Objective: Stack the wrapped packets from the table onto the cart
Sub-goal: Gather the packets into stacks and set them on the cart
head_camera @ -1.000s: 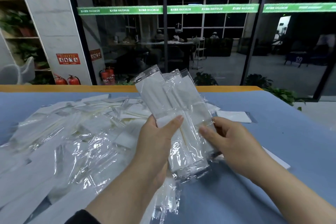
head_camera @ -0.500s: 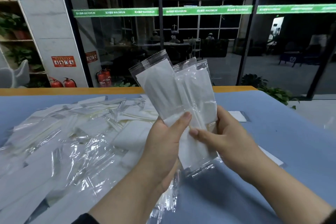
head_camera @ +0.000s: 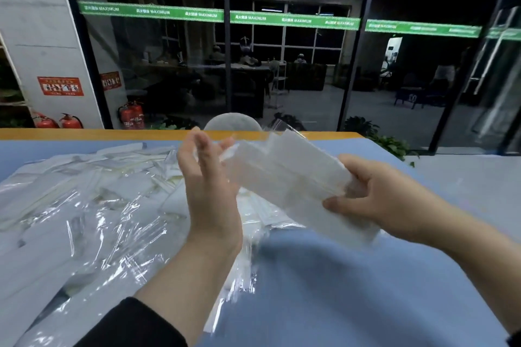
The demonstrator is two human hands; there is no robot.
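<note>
**Squaring a bundle of packets between two hands**

Gripping the lower right end of a small bundle of wrapped packets (head_camera: 293,175), the right hand (head_camera: 380,200) is curling its fingers and thumb round it, while the left hand (head_camera: 208,180) is standing edge-up with fingers straight, holding nothing, its palm facing the bundle's far end. The bundle's long axis is running from the right hand up and leftward toward that flat palm, so the left hand is the nearer one to tap the ends flush; whether it is touching is blurred. The bundle is hanging in the air above the blue desk (head_camera: 338,276), and looks to be about three packets, though motion blur is hiding the exact count. The loose pile of packets (head_camera: 84,205) is lying on the desk to the left, too many and too overlapped to count. No cart is showing.
</note>
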